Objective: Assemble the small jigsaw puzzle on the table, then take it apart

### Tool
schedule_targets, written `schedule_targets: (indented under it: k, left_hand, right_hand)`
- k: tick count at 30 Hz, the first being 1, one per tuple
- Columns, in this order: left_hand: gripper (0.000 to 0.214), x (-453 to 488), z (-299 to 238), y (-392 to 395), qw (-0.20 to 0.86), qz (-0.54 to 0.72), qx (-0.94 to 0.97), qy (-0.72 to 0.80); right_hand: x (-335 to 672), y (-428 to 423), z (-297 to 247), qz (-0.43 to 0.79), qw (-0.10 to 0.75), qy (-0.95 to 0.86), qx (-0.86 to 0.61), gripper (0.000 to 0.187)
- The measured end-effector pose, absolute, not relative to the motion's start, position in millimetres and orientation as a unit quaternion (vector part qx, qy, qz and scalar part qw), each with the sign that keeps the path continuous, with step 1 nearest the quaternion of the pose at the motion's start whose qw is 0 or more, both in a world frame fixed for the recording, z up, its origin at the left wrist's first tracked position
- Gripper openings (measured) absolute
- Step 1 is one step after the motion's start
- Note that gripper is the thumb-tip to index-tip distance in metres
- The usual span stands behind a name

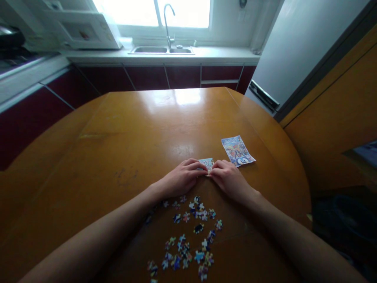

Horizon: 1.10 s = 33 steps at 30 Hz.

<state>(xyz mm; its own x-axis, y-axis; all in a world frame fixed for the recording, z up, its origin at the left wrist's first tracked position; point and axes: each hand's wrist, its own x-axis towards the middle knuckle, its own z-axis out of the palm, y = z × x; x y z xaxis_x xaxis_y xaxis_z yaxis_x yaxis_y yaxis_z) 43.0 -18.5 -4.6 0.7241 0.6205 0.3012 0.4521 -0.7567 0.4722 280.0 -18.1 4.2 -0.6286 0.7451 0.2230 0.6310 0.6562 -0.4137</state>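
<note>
A small joined section of a jigsaw puzzle (207,162), pale blue and white on top, lies flat on the table between my hands. My left hand (190,175) grips its left and near side, fingers together and partly covering it. From the right, my right hand (226,175) has its fingers curled and pinched at the section's near right corner. The fingertips of both hands almost meet there, and whatever small piece is between them is hidden. Several loose jigsaw pieces (199,257) lie scattered on the table nearer to me, between my forearms.
A printed picture sheet (238,151) with curled edges lies just beyond my right hand. The round-ended wooden table (141,129) extends to a counter with a sink (150,50) and a tap (167,23). A refrigerator (297,47) stands at the right.
</note>
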Motion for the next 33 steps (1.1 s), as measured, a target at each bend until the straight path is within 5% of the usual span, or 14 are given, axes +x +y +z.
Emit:
schedule_targets:
  k: [33]
  left_hand:
    - [0.037,42.7,4.1,-19.1,0.200,0.235,0.912,0.271]
  right_hand:
    - [280.2,-15.7,-1.0,0.163,0.218,-0.884,-0.380,0.015]
